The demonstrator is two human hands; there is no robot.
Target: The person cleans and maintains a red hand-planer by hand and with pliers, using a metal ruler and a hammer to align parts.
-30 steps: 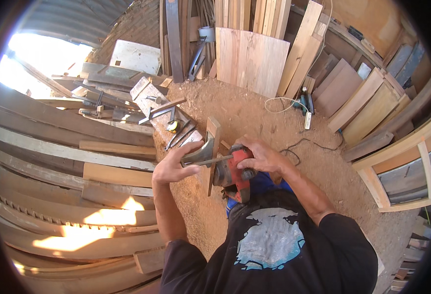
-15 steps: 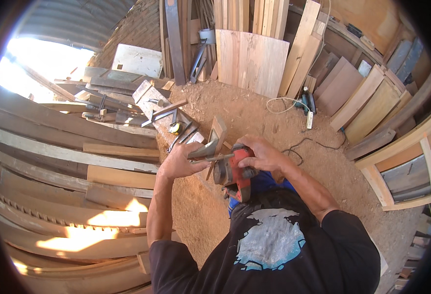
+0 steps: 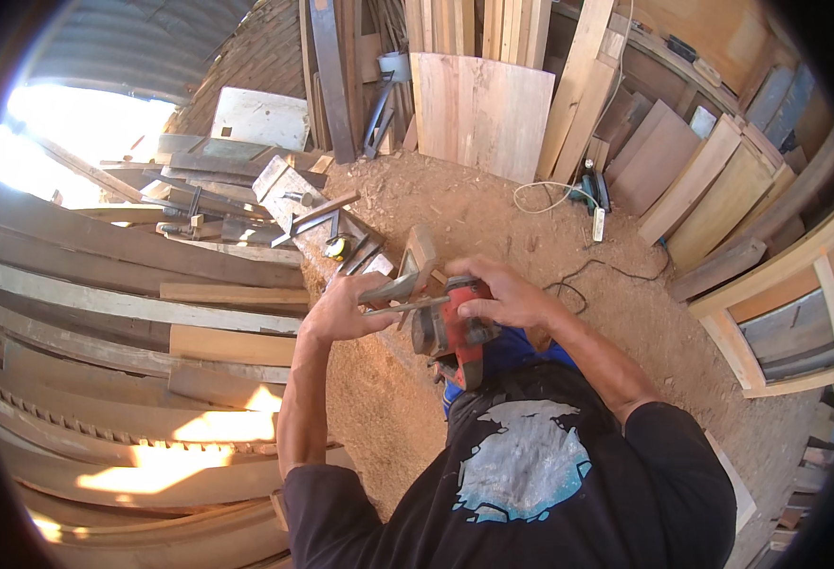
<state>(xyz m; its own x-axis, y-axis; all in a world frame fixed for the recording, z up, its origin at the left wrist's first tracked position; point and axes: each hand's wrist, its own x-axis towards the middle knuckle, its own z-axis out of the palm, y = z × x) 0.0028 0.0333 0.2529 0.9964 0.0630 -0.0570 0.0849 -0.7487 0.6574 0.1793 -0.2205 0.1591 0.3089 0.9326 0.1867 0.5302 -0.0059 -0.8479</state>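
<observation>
In front of my body is a red and black power tool (image 3: 459, 332) that looks like an electric planer. My right hand (image 3: 504, 294) is wrapped over its upper part. Left of the tool, my left hand (image 3: 343, 308) is closed, thumb below, on a narrow greyish wooden piece (image 3: 393, 288). A thin strip (image 3: 407, 305) runs from beside the left thumb toward the tool. Just beyond, a light wooden piece (image 3: 421, 248) stands tilted; whether it joins the greyish piece I cannot tell. The tool's underside and most right fingertips are hidden.
Ahead left, a low board (image 3: 279, 180) carries a yellow tape measure (image 3: 337, 249) and a dark square. Long planks (image 3: 132, 294) lie stacked at the left. A dark cord (image 3: 616, 273) crosses the dusty floor near a teal power tool (image 3: 589, 190). A wooden frame (image 3: 782, 322) stands at the right.
Both hands keep their grips and the red tool stays nearly in place. The light wooden piece beyond them has shifted slightly, and the whole view has moved a little.
</observation>
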